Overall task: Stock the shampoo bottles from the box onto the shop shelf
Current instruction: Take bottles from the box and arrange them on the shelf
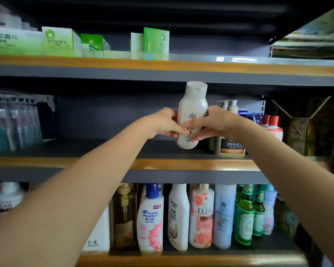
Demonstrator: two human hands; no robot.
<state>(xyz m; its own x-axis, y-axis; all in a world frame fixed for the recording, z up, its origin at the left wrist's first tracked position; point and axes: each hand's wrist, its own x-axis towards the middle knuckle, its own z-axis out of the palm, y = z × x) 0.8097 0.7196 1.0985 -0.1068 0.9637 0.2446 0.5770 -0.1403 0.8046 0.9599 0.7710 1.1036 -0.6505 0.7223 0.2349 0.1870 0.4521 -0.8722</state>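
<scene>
A white shampoo bottle (192, 110) with a flat white cap stands upright, slightly tilted, over the middle shelf (181, 164). My left hand (165, 122) grips its left side and my right hand (213, 122) grips its right side, thumbs meeting on the label. The bottle's base sits at or just above the shelf board; I cannot tell if it touches. The box is out of view.
Pump bottles (229, 128) and red-capped bottles (272, 128) stand right of the held bottle. Toothbrush packs (12, 124) fill the left. Green boxes (58, 42) line the top shelf. Several shampoo bottles (181, 216) crowd the bottom shelf.
</scene>
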